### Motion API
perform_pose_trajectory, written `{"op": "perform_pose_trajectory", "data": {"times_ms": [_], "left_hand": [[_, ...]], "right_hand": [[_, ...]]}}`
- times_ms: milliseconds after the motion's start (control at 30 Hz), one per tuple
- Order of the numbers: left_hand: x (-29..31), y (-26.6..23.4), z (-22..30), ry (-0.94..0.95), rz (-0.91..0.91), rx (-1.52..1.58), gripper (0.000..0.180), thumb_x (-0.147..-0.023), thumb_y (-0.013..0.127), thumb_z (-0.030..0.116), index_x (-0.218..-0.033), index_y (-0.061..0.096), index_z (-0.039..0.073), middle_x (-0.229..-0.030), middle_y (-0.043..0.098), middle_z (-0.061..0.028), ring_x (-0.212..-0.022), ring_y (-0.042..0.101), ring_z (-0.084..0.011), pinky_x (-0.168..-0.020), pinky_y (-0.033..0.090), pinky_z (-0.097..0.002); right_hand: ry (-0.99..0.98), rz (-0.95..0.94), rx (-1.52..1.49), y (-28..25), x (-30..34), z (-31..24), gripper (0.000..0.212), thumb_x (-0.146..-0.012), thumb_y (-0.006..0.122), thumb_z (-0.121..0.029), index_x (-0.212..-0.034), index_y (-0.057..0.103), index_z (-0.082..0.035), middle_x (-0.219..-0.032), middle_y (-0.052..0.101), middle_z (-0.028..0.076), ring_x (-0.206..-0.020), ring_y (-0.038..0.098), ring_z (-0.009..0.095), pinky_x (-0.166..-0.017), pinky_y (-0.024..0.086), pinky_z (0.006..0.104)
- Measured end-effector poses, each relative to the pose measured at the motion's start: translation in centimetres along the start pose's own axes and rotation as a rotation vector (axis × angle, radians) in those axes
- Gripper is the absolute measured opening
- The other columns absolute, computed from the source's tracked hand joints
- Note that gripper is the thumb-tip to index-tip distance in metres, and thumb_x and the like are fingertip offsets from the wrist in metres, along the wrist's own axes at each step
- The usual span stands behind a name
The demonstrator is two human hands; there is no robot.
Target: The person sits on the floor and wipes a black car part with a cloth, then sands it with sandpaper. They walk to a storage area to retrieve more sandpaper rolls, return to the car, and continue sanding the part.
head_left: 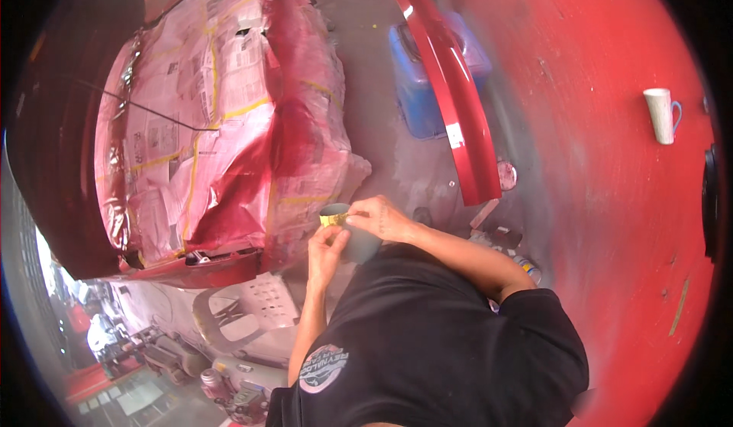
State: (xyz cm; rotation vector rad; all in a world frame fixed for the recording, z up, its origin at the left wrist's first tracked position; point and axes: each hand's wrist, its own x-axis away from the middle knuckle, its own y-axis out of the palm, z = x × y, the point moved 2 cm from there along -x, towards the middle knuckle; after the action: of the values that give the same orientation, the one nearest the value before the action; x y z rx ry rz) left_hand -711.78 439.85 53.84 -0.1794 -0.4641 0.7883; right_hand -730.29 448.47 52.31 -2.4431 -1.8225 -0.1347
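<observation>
Both hands work a grey cup beside the masked red car.

From the head camera: the right hand point(382, 217) curls its fingers closed over the rim of the grey cup point(359, 244), held in front of the black shirt point(427, 335). The left hand point(327, 250) pinches a scrap of yellow tape point(334, 218) at that rim. Newspaper masking point(206, 114) covers the car; a white mug point(661, 115) sits well apart on the red panel point(603, 198).
</observation>
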Motion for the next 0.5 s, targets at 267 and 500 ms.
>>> {"op": "perform_pose_trajectory", "data": {"times_ms": [267, 500], "left_hand": [[1.2, -0.5, -0.9, 0.059, 0.076, 0.045, 0.018, -0.094, 0.076, 0.014, -0.101, 0.073, -0.002, -0.093, 0.065, 0.0015, -0.081, 0.057, -0.0067, -0.071, 0.046, -0.0245], [1.5, -1.5, -1.2, 0.093, 0.070, 0.058, 0.016, -0.092, 0.077, 0.011, -0.096, 0.073, -0.004, -0.095, 0.064, 0.0002, -0.080, 0.055, -0.0078, -0.070, 0.045, -0.0254]], "right_hand": [[-0.012, -0.154, 0.135, 1.6, -0.5, -1.2, 0.025, -0.092, 0.069, -0.023, -0.102, 0.072, 0.000, -0.077, 0.069, 0.017, -0.068, 0.065, 0.020, -0.066, 0.050, 0.0386], [0.019, -0.163, 0.142, 2.7, -0.5, -1.2, 0.029, -0.093, 0.068, -0.027, -0.107, 0.073, -0.002, -0.083, 0.072, 0.018, -0.075, 0.070, 0.025, -0.071, 0.052, 0.0394]]}}
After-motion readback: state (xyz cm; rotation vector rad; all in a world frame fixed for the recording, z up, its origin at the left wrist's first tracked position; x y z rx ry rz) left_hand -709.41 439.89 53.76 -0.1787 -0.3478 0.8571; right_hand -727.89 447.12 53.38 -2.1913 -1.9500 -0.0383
